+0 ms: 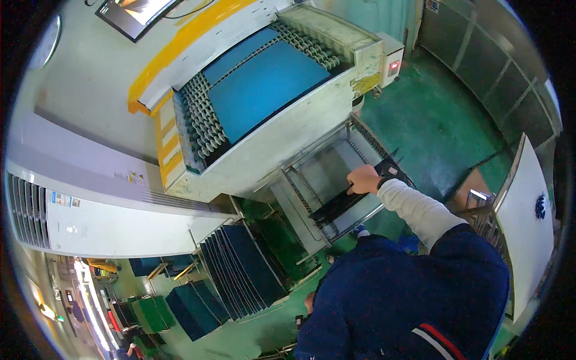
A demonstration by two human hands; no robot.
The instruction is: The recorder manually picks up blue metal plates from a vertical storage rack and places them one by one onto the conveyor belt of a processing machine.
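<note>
My right hand, in a white cuff, is closed at the upper edge of a long black flat panel. This panel slants across a metal rack cart with toothed side rails, in front of the roller machine. Only a small part of my left hand shows beside my dark blue jacket; its fingers are hidden. Two blue sheets, a large one and a narrower one, lie on the rollers of the machine.
The machine's pale housing stands beyond the cart, with a lit red switch at its right end. Racks of dark blue panels and green panels stand at left. A tall white cabinet is at far left, a white board at right.
</note>
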